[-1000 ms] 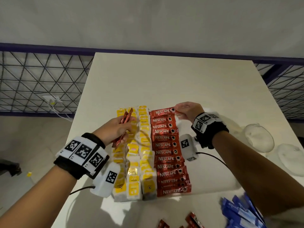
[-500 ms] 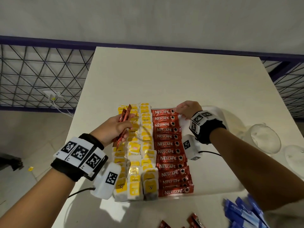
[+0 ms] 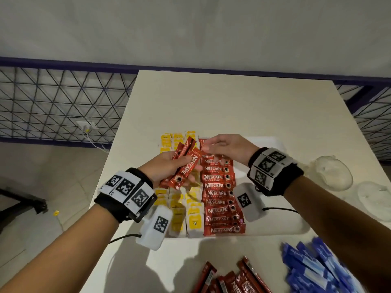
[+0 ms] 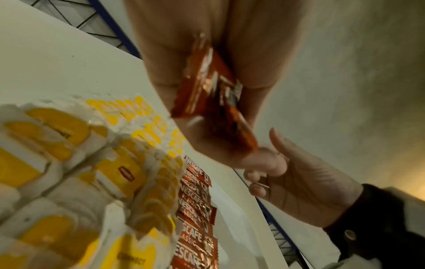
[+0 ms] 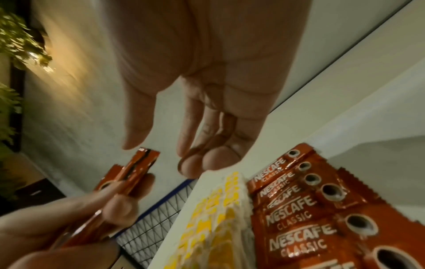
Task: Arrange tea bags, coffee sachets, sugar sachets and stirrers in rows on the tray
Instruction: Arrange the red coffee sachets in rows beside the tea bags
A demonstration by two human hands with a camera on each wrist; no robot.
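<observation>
A white tray [image 3: 270, 227] holds rows of yellow-tagged tea bags [image 3: 193, 216] on the left and one row of red coffee sachets [image 3: 218, 193] beside them. My left hand [image 3: 182, 167] hovers over the tea bags and grips a small fan of red coffee sachets [image 3: 187, 163], also seen in the left wrist view [image 4: 214, 94]. My right hand [image 3: 211, 148] is just right of them, fingers relaxed and empty, fingertips close to the top ends of the held sachets [image 5: 138, 167]. The right wrist view shows the right hand [image 5: 184, 145] holding nothing.
Loose red coffee sachets [image 3: 228, 280] and a heap of blue sachets [image 3: 313, 269] lie at the table's near edge. Two clear glass bowls [image 3: 332, 172] [image 3: 374, 197] stand right of the tray. The table's left edge drops off beside a mesh railing [image 3: 53, 106].
My right hand has lifted off the far end of the coffee row and come left toward the held sachets. My left hand has moved right and fanned them out.
</observation>
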